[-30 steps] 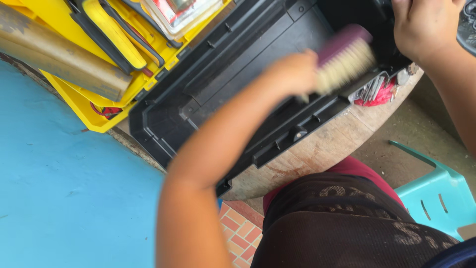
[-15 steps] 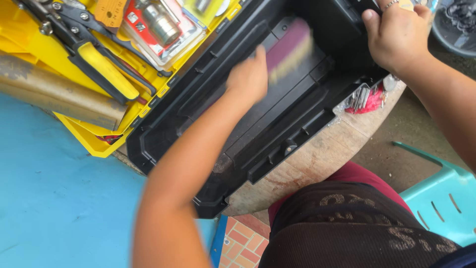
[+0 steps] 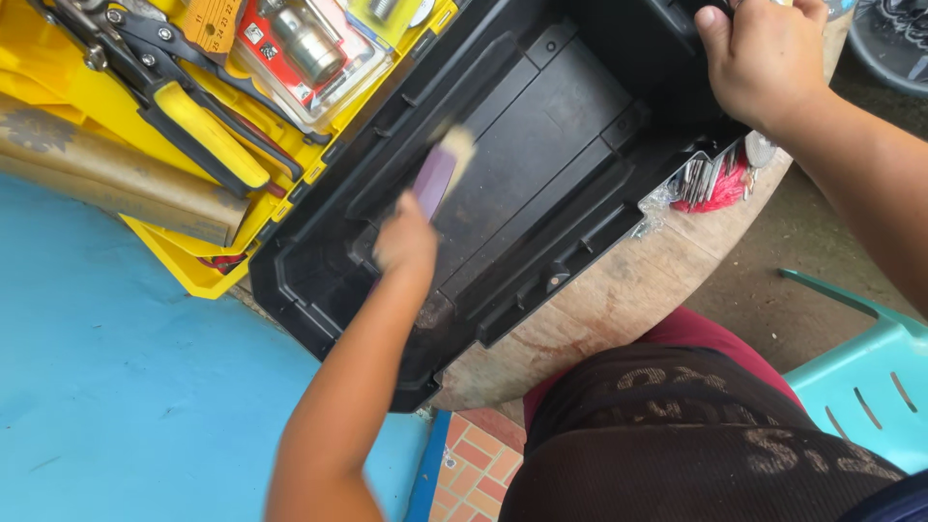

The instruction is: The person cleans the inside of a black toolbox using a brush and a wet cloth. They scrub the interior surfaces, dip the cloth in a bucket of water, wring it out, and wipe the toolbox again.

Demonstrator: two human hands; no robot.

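We work at a round, worn wooden table (image 3: 619,309) standing outdoors over bare ground, with a patch of brick paving (image 3: 469,454) below its edge and a bright blue surface (image 3: 116,387) to our left. A turquoise plastic chair (image 3: 870,377) sits at our right. On the table lies a black plastic toolbox shell (image 3: 541,145), open and tilted across the view, its ribbed floor dusty and scuffed. Beside it, touching its upper left edge, rests a yellow tray (image 3: 193,126) filled with black-and-yellow hand tools and a clear blister pack. A red bundle of small metal parts (image 3: 715,179) lies by the box's right rim.

Our left hand (image 3: 406,242) is curled tight around a brush (image 3: 440,174) with a purple back and pale bristles, held inside the box against its floor; the brush is blurred. Our right hand (image 3: 764,58) clamps its fingers over the box's far right rim.
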